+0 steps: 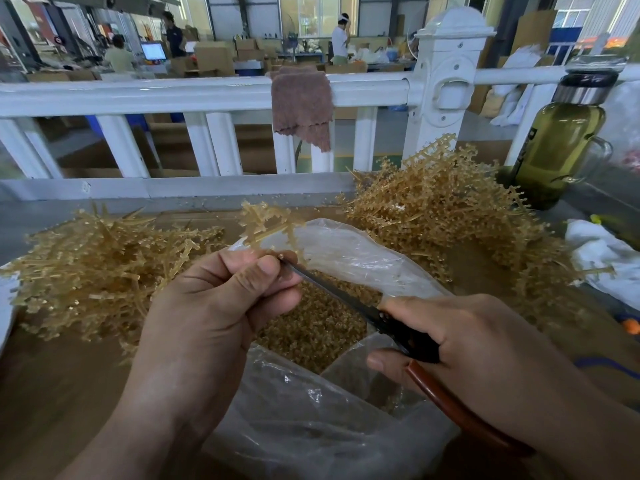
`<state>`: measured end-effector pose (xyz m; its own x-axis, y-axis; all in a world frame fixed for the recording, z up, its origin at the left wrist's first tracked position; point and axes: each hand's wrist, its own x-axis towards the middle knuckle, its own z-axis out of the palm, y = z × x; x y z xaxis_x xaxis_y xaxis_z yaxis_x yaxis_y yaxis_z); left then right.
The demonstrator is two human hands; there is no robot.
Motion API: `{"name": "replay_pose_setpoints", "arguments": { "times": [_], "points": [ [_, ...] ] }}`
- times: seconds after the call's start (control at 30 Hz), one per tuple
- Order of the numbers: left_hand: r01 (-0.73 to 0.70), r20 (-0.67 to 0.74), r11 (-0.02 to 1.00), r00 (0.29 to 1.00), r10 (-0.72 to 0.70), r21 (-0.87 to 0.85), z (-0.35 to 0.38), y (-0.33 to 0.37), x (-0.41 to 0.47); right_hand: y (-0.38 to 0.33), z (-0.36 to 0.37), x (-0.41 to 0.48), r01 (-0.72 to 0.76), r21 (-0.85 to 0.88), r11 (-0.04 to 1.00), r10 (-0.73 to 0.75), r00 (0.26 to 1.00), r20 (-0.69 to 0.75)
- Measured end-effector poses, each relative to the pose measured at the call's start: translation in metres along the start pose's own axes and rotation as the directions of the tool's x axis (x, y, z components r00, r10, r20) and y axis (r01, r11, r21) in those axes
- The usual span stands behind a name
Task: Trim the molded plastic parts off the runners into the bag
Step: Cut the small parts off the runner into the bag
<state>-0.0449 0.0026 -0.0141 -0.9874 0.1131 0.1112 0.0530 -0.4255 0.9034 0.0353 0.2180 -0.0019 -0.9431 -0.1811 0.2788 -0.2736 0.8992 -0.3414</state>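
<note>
The clear bag (294, 410) at centre lies open, part-filled with small amber parts (311, 327). Over its mouth the left hand (207, 306) pinches a runner (266, 220) between curled fingers and thumb. The right hand (485, 341) is curled round scissors (391, 323), whose tips are at the runner. A left pile (97, 268) and a right pile (443, 209) of runners flank the bag. A bottle (561, 140) stands upper right and a cloth (301, 102) hangs on the railing (173, 95). The blade tips are hard to make out.
</note>
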Motion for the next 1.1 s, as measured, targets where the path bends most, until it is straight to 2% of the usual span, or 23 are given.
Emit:
{"name": "replay_pose_setpoints", "arguments": {
  "times": [0.53, 0.83, 1.1],
  "points": [
    [-0.008, -0.024, 1.000, 1.000, 0.008, -0.007, 0.0050, 0.0015, -0.0027, -0.0051, -0.0040, 0.0003, 0.004, -0.044, 0.999, -0.004, 1.000, 0.005],
    [0.042, 0.002, 0.997, 0.999, -0.042, -0.067, 0.0058, 0.0061, -0.0022, -0.0067, -0.0017, 0.0010, 0.007, -0.051, 0.999, -0.007, 1.000, -0.009],
    [0.047, -0.009, 0.998, 0.999, -0.047, -0.035, 0.0023, 0.0029, 0.0011, -0.0057, 0.0021, 0.0017, 0.004, -0.059, 0.998, -0.006, 0.999, -0.033]
  ]
}}
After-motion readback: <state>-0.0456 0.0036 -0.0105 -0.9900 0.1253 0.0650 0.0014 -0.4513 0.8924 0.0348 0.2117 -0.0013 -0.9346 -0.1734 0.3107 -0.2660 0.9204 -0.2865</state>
